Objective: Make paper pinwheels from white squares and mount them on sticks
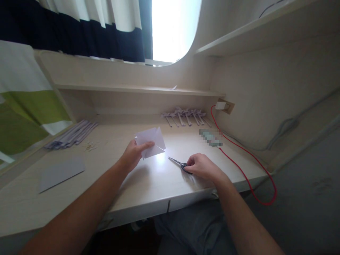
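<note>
My left hand (135, 154) grips a square of white paper (151, 140) above the desk, thumb on top. Slits run in from the paper's corners, and some of its edges lift apart. Low over the desk to the right, my right hand (200, 166) has its fingers closed on the dark handles of a pair of scissors (176, 161). The scissor blades point left toward the paper and look closed. Whether the scissors rest on the desk or are slightly raised, I cannot tell.
Several paper pinwheels (186, 115) lie at the back. Rolled paper sticks (71, 134), small pale bits (91, 146) and a paper stack (62, 173) are at left. A blurred phone-like object (211, 137) with a red cable (239, 169) lies at right. A shelf (138, 89) overhangs the back.
</note>
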The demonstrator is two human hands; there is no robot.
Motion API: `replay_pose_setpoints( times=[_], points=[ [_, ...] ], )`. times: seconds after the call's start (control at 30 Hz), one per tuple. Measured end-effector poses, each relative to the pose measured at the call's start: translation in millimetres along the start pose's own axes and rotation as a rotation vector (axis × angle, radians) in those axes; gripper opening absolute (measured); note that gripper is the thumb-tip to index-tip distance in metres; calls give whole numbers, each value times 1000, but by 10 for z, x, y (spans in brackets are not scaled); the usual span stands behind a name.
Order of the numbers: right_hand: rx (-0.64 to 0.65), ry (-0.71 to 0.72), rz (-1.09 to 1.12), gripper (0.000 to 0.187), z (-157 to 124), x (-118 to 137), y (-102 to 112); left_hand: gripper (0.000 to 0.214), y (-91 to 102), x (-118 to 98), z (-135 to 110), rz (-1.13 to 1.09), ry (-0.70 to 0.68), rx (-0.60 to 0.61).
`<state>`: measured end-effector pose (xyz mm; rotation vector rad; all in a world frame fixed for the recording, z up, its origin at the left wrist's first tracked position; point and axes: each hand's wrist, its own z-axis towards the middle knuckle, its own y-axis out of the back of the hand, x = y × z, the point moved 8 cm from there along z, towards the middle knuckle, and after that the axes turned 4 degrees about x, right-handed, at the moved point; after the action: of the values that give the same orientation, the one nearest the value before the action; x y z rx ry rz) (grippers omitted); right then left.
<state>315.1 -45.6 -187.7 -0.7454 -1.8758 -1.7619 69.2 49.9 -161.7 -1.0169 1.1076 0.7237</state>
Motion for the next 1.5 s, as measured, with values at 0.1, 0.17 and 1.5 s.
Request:
replay_pose_setpoints(
  times=[0.1, 0.17, 1.5],
  points=[
    [-51, 33, 129, 20, 19, 28, -48, 39, 30, -16, 20, -48, -34, -15],
    [-86, 63, 256, 31, 46, 64, -105, 38, 55, -30, 36, -74, -64, -25],
    [73, 171, 644, 32, -72, 348, -454, 29, 73, -150, 20, -113, -163, -30]
  ],
)
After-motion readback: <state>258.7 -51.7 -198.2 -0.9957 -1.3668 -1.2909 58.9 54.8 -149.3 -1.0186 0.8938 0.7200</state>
